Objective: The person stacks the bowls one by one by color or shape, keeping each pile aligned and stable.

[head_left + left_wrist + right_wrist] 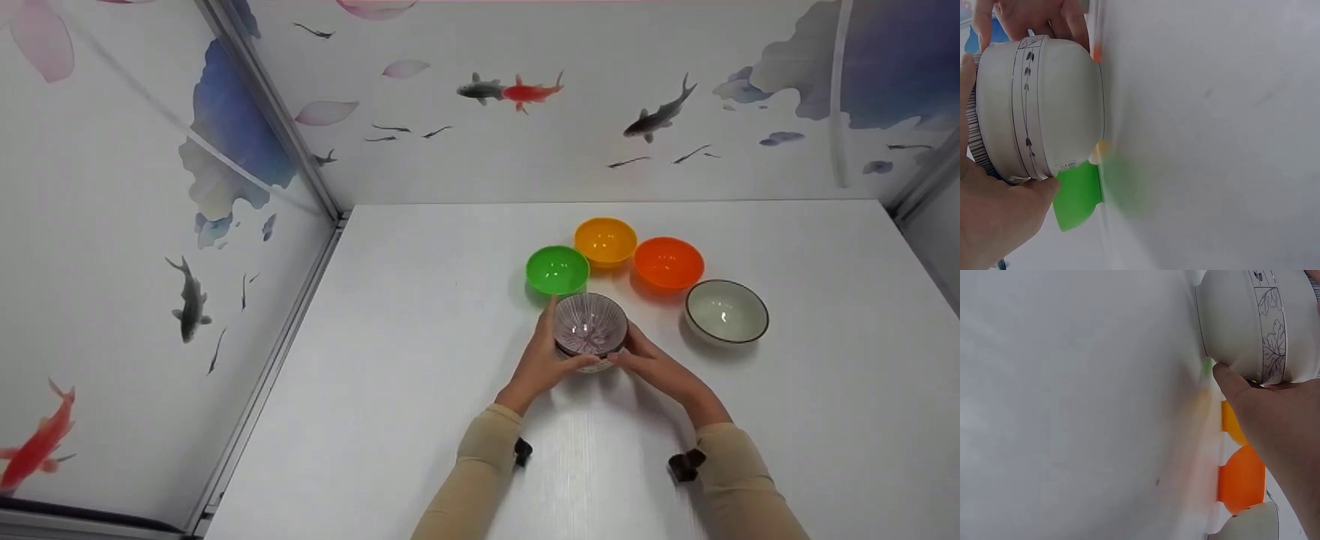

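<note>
Bowl stack [590, 330] gripped between both hands [541, 358] [664, 371], leafy band [1274, 337] clear only in wrist views

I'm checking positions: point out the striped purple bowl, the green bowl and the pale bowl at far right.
Striped purple bowl [590, 324]: head view, on its inside.
Green bowl [557, 271]: head view, on its inside.
Pale bowl [726, 313]: head view, on its inside.

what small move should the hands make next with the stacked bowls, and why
Probably settle the stack level on the table before loosening either grip: the left hand and right hand both hold it, the striped bowl tops it, and its underside looks at or near table height.
</note>
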Tool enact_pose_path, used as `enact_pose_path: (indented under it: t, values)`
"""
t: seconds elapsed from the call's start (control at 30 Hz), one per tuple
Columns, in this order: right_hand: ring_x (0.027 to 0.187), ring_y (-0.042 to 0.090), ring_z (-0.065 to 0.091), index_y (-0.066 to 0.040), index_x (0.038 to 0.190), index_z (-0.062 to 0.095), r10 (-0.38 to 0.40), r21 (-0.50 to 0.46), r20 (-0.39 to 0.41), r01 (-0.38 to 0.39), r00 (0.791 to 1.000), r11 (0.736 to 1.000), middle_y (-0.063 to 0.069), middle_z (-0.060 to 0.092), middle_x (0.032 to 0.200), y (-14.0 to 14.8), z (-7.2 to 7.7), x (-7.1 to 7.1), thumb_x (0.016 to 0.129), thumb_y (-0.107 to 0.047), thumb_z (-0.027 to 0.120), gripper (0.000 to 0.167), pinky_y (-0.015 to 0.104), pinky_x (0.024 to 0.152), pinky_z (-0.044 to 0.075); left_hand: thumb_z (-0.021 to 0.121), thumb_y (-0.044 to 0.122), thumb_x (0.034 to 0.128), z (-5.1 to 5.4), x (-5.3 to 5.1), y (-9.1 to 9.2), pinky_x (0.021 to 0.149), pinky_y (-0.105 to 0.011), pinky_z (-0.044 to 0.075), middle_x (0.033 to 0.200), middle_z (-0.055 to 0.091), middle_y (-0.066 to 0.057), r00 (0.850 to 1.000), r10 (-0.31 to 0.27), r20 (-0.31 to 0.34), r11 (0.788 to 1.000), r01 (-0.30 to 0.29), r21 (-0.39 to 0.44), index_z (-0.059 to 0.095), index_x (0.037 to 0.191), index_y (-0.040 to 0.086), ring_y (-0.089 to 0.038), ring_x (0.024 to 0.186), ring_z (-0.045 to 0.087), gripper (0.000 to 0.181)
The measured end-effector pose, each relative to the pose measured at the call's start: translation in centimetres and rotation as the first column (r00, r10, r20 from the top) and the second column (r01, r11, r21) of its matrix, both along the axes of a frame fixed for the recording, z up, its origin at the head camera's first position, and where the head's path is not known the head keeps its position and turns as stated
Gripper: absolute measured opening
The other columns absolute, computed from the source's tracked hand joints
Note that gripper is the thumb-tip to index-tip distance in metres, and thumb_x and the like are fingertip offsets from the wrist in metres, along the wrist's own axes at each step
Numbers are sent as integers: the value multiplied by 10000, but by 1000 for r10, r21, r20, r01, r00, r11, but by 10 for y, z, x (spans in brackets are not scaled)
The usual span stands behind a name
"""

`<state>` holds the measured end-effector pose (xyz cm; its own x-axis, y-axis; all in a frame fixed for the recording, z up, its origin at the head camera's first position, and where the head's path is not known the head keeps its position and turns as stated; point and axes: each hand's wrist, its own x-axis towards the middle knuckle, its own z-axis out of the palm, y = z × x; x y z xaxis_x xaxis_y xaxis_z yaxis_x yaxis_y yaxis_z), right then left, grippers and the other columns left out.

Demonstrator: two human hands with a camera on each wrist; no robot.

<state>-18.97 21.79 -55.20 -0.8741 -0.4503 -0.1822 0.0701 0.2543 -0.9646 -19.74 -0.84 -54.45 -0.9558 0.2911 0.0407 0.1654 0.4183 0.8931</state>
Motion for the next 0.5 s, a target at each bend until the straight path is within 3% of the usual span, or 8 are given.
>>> enact_pose_path:
  t: [0.5]
  values:
    - [1546,415,-48,-82,1598,-76,22,14,-16,-21,1000,1000,163,-77,1681,3,-1,0,1010,-300,561,894,621,1231,48,838,396,756,-1,0,0,1249,-458,220,1686,100,-123,999,-18,-37,999,17,-27,1,1616,213,-279,1542,197,1213]
